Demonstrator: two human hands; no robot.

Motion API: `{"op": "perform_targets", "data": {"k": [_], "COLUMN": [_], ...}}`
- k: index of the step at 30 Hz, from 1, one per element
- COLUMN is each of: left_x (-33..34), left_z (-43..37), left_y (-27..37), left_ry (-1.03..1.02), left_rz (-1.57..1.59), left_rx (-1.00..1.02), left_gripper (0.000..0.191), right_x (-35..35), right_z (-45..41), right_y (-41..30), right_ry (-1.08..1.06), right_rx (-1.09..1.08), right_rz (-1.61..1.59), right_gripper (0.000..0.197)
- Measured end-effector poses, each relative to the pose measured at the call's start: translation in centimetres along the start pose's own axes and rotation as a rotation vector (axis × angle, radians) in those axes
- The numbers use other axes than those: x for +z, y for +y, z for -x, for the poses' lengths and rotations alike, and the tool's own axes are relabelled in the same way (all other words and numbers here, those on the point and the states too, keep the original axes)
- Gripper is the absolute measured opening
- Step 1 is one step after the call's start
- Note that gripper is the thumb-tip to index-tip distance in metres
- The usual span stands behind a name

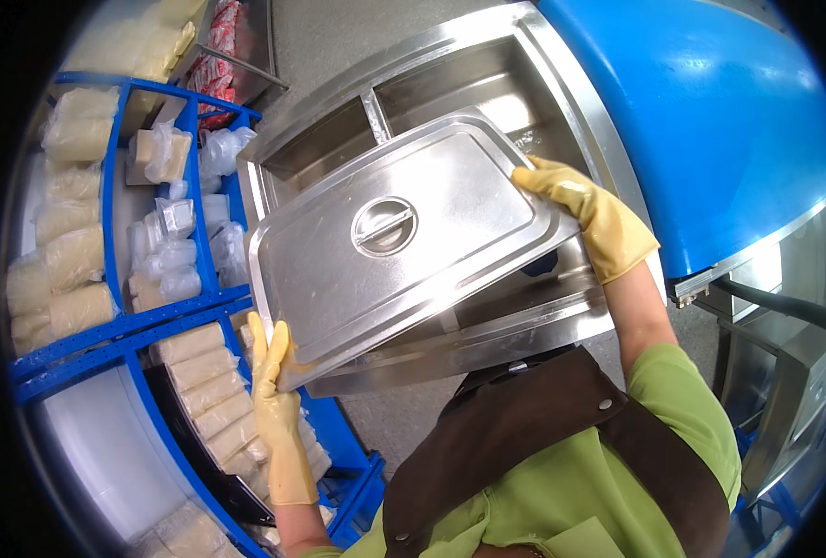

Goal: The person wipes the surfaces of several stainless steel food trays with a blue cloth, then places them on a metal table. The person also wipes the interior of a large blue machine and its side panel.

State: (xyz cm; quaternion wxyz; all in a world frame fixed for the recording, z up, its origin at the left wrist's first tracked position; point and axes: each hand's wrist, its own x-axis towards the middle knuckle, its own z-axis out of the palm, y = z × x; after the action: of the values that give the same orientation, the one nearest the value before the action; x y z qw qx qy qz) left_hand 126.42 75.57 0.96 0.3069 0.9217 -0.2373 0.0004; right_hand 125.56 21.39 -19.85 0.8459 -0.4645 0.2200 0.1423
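Observation:
A rectangular stainless steel pan lid (447,209) with a recessed round handle is held tilted above a two-basin steel sink (566,91). At its lower left corner, my left hand (273,390) grips the rim. My right hand (587,202) holds the opposite short edge. Both hands wear yellow rubber gloves, wet in places. Beneath the lid, much of the sink's near side is hidden. The right basin (482,84) has a wet, shiny wall, and a metal divider (376,115) parts it from the left basin (322,146).
Blue shelving (203,195) on the left holds several plastic-wrapped bundles (71,237) and stacked packs (207,397). Red-and-white packages (219,56) lie in a metal container at the top. A large blue panel (705,125) borders the sink's right side. Steel equipment (782,390) stands at the lower right.

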Motion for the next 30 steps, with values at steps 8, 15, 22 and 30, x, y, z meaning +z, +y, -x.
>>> {"op": "perform_targets", "data": {"k": [8, 15, 22, 30], "left_x": [-1.0, -3.1, 0.8, 3.9], "left_z": [-2.1, -5.9, -7.2, -7.0], "left_y": [-7.8, 2.8, 9.5, 10.9], "left_ry": [-0.01, 0.03, 0.131, 0.127], "left_rz": [0.993, 0.787, 0.726, 0.683], "left_rx": [-0.748, -0.64, -0.677, -0.846], "left_gripper": [0.067, 0.051, 0.038, 0.037], "right_x": [0.4, 0.9, -0.7, -4.1], "right_z": [-1.7, -1.6, -6.8, -9.7], "right_y": [3.0, 4.4, 1.6, 6.3], "right_ry": [-0.162, 0.515, 0.61, 0.529], "right_rx": [0.031, 0.18, -0.228, 0.146], "right_rz": [0.112, 1.497, 1.204, 0.91], "right_gripper": [0.071, 0.1, 0.063, 0.076]}}
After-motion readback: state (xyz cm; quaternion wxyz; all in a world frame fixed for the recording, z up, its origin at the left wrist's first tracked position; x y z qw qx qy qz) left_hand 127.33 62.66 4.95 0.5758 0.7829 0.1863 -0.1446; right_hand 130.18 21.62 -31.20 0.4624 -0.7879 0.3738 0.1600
